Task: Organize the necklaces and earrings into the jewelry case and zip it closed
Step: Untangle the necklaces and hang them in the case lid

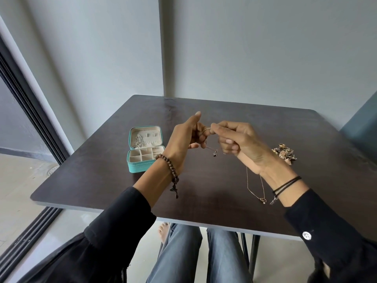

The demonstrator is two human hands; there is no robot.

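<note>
view: head
jewelry case point(138, 167): open on the table point(122, 190), lid up, one chain point(138, 140) in the lid, zip undone
left hand point(184, 139): just right of the case, raised, thumb up, fingers curled, pinching the held necklace point(210, 148)
right hand point(240, 144): further right, fingers curled, pinching the same chain; dark pendant point(214, 154) dangles between the hands
second necklace point(256, 188): flat on the table, right of the case, under the right wrist
earrings point(284, 153): pile, far right of the case
risk: slack chain could knot or slip; right sleeve may drag the second necklace

Teal case point(140, 167), dark brown table point(102, 180)
</note>
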